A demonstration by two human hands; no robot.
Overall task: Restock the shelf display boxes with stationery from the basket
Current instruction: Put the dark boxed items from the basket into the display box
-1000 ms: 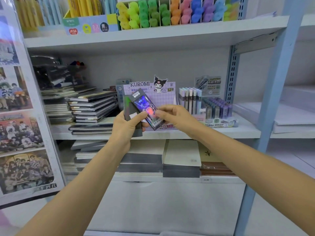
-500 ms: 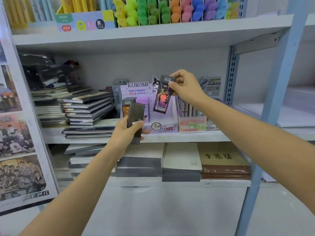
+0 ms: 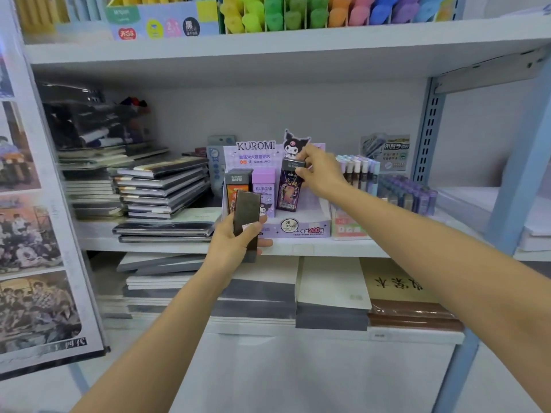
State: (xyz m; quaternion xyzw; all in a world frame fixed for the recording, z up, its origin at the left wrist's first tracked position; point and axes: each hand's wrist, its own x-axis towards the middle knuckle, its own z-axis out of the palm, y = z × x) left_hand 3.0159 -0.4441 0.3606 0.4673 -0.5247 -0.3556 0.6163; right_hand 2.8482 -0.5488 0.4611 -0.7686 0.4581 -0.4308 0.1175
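Your right grip [image 3: 323,171] pinches the dark case [image 3: 288,190] standing in the Kuromi display box [image 3: 301,229], while your left grip [image 3: 234,248] clasps a dark pack [image 3: 247,213] nearer.

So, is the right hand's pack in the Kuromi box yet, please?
Partly in: pack upright, lower end inside Kuromi box, right hand pinching its top.

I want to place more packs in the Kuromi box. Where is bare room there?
Bare room: the right part of the Kuromi box, between the dark purple pack pinched by the right hand and its right wall. Crowded: the left part, where an orange pack and a lilac pack stand.
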